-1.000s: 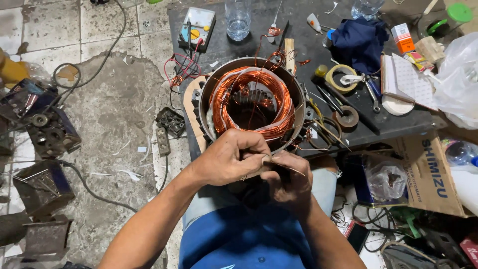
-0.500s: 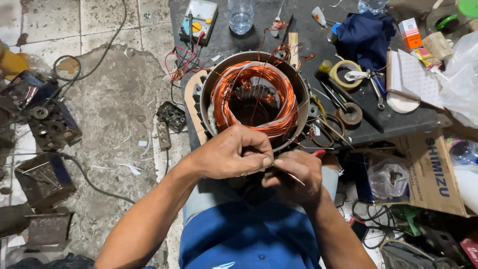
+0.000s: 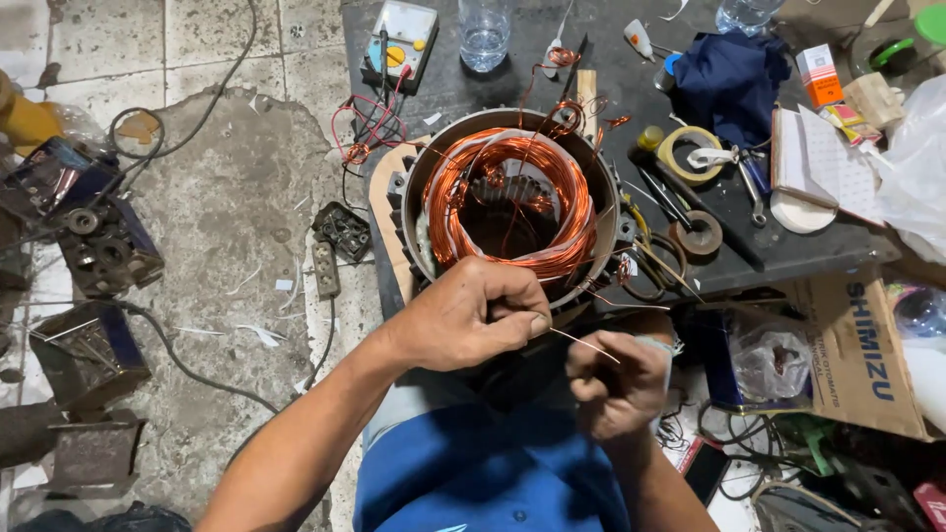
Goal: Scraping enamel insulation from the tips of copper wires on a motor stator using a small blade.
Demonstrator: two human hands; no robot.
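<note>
The left hand [image 3: 463,320] pinches the near end of a thin pale wire [image 3: 585,347] between thumb and fingertips, at the near rim of the round grey metal motor stator [image 3: 419,187]. The stator stands at the near edge of the dark worktable [image 3: 631,89], filled with a ring of shiny copper winding [image 3: 448,212] bound in white tape. The right hand [image 3: 616,379], just right of and nearer than the left, is closed in a fist around the wire's other end, so the wire runs slanting between the two hands.

On the far right of the table stands a small orange and white box [image 3: 816,74]; just near it lies an open white notebook [image 3: 823,163]. Left of the notebook lies a yellowish tape roll [image 3: 690,153], and a dark blue cloth [image 3: 729,79] sits far of that. A clear plastic water bottle [image 3: 485,32] and a grey meter with a yellow dial [image 3: 402,39] stand at the far edge. At near right a brown cardboard box with blue lettering [image 3: 867,345] leans under the table.
</note>
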